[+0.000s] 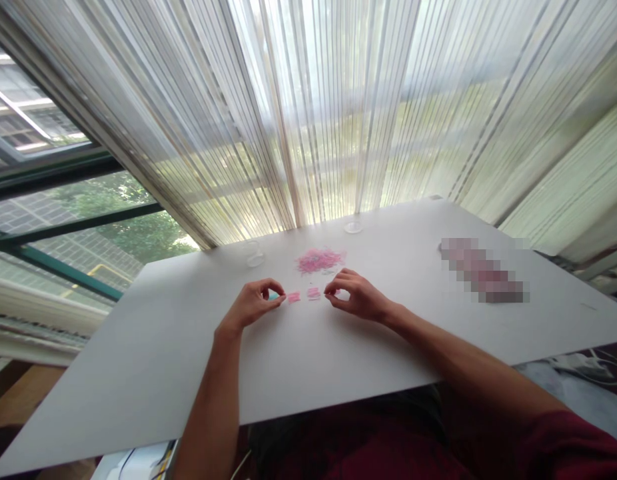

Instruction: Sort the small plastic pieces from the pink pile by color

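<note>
Pink strips, small and slender, in two groups on a white table (138,360), both lying in the gap between the hands. Left group (294,297): deeper pink, a few pieces laid close together, long axes running roughly left to right with a slight slant. Right group (313,293): paler pink, pieces set in short rows one beyond another, long axes likewise running left to right; single pieces too small and soft in the view to count with confidence. Left hand (256,300): thumb and forefinger drawn to a narrow pinch, tips at the left edge of the left group; whether a strip is held between them cannot be told. Teal item (273,295), partly hidden behind the fingers of that hand. Right hand (357,295): likewise a narrow pinch, tips just beside the right end of the right group; contents of the pinch, if any, not discernible. Loose pile (319,260) of similar pink pieces, beyond the two groups, jumbled at many angles, the whole broader from left to right. Clear round dishes, two: one (255,258) left of the pile, one (353,228) beyond it, toward the curtain (328,133).
</note>
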A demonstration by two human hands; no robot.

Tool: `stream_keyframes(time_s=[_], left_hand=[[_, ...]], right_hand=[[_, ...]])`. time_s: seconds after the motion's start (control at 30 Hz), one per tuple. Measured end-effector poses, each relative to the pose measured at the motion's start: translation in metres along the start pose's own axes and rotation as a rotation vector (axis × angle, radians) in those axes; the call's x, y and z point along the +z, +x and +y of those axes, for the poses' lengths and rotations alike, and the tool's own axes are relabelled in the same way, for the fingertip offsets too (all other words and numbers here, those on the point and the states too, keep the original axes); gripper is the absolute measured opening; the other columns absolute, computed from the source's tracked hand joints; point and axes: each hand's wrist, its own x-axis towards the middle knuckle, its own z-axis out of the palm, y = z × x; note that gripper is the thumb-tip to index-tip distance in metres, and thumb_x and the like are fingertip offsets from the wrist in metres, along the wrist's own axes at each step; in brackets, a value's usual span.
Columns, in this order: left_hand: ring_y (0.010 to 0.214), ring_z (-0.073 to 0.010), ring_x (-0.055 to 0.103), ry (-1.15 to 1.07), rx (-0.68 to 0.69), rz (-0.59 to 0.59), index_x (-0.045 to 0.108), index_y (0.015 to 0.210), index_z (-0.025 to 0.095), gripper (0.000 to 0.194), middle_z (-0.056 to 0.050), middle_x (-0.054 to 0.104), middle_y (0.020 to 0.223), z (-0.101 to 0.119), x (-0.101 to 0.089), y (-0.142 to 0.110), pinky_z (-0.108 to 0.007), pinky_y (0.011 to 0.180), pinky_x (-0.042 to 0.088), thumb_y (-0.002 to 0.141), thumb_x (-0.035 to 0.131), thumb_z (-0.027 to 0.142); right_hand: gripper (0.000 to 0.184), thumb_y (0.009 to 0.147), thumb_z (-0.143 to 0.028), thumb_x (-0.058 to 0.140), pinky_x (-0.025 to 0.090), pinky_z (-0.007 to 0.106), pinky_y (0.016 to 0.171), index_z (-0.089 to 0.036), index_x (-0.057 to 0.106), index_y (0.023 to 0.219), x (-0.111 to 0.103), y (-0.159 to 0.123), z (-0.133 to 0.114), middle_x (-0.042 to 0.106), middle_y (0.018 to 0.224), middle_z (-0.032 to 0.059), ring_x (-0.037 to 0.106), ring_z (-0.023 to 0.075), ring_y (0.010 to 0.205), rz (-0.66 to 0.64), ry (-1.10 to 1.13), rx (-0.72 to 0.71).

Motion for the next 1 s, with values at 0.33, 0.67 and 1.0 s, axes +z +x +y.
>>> stream_keyframes(time_s=[0.33,0.67,1.0], left_hand=[[0.054,-0.0096,0.037,-0.034,-0.022,-0.094,0.070,0.077,0.018,0.020,0.005,0.045,0.057,0.0042,0.0011,-0.0013,-0.020,0.049,0.030,0.074,0.067,0.038],[0.055,-0.0101,0.038,-0.045,-0.022,-0.132,0.070,0.078,0.018,0.023,0.005,0.043,0.057,0.0039,0.0031,-0.0011,-0.020,0.051,0.031,0.074,0.066,0.040],[0.057,-0.0111,0.040,-0.027,-0.049,-0.149,0.070,0.079,0.019,0.022,0.004,0.043,0.058,0.0021,0.0037,-0.0005,-0.021,0.052,0.032,0.072,0.066,0.039]], right_hand=[[0.008,0.085,-0.016,0.059,0.047,0.032,0.076,-0.021,0.066,0.084,0.0001,-0.0001,0.0008,0.067,0.077,0.0030,0.057,0.0177,0.076,-0.002,-0.011,0.012],[0.007,0.084,-0.016,0.061,0.047,0.031,0.075,-0.020,0.066,0.083,-0.0006,0.0006,0.0012,0.067,0.076,0.0030,0.058,0.0174,0.076,0.007,-0.021,0.002],[0.008,0.085,-0.017,0.060,0.048,0.032,0.074,-0.020,0.067,0.082,-0.0002,0.0004,0.0015,0.067,0.075,0.0032,0.057,0.0175,0.074,0.018,-0.016,-0.004]])
